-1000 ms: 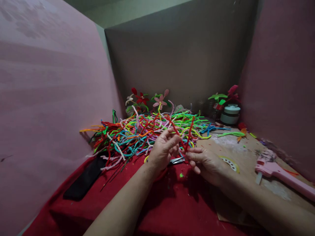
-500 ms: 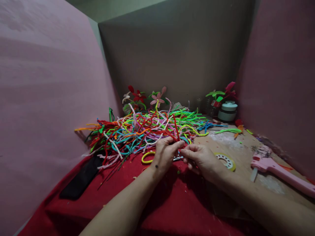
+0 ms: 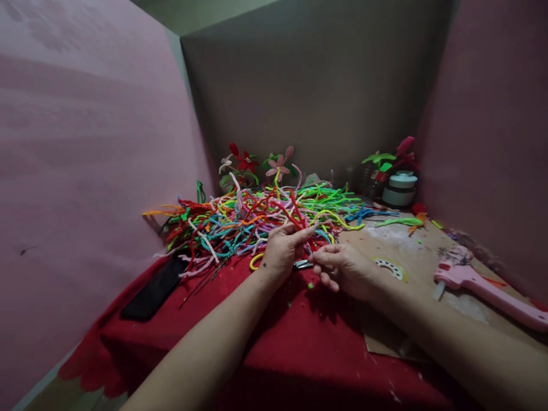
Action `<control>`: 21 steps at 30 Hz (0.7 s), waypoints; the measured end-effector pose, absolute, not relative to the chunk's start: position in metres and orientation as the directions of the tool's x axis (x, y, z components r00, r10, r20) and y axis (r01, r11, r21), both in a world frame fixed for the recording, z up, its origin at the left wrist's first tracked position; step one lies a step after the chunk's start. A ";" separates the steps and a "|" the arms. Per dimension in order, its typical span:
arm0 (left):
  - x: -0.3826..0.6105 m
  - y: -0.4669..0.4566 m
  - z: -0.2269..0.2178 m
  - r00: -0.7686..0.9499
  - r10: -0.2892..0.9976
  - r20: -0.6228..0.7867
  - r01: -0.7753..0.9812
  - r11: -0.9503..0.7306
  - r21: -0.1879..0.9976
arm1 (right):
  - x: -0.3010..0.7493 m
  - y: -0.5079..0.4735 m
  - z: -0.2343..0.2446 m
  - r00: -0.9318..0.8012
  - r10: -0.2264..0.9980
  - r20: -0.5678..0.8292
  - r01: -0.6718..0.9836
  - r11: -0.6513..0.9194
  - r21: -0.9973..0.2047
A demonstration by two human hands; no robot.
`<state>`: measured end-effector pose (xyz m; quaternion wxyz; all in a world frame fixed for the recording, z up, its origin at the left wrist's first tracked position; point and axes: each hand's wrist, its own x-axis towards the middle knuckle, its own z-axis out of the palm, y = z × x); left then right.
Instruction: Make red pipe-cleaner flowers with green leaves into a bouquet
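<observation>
My left hand (image 3: 282, 249) is closed, thumb against fingers, on a red pipe cleaner (image 3: 296, 212) whose fuzzy length rises above the grip. Close beside it, my right hand (image 3: 347, 267) pinches at the lower end of the same red pipe cleaner, between thumb and forefinger; the exact end is hidden by the fingertips. Under the hands lie scissors (image 3: 303, 264), their blades showing between the hands and a yellow handle loop (image 3: 256, 262) left of my left wrist. Just beyond the hands spreads a heap of multicoloured pipe cleaners (image 3: 240, 220).
A black phone (image 3: 154, 291) lies left on the red cloth (image 3: 295, 354). To the right, a tape roll (image 3: 391, 268) and a pink glue gun (image 3: 479, 282) rest on cardboard (image 3: 385, 342). Behind stand pipe-cleaner flowers (image 3: 278, 165) and a lidded jar (image 3: 399, 189). Walls enclose three sides.
The hands stay close together, and the red pipe cleaner's upper part now leans further left. The camera view has shifted slightly, showing more of the cloth's front edge.
</observation>
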<state>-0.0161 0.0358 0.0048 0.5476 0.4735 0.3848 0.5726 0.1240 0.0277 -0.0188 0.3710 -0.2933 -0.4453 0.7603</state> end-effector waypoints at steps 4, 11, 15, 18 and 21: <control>-0.018 0.038 0.001 0.101 0.994 0.046 -0.312 -0.012 0.950 | 0.124 0.028 -0.021 -0.613 0.788 -0.048 -0.410 -0.370 -0.834; -0.015 0.035 0.003 0.156 0.988 0.001 -0.332 0.051 0.942 | 0.127 0.031 -0.024 -0.594 0.804 -0.020 -0.420 -0.331 -0.845; -0.015 0.034 0.002 0.178 0.984 0.004 -0.305 0.051 0.951 | 0.127 0.033 -0.027 -0.570 0.820 -0.040 -0.394 -0.316 -0.863; -0.014 0.034 0.001 0.194 0.981 0.007 -0.302 0.053 0.952 | 0.125 0.033 -0.026 -0.530 0.847 -0.040 -0.394 -0.287 -0.873; -0.014 0.036 0.000 0.222 0.975 0.004 -0.333 0.073 0.940 | 0.124 0.031 -0.026 -0.521 0.854 -0.013 -0.382 -0.247 -0.891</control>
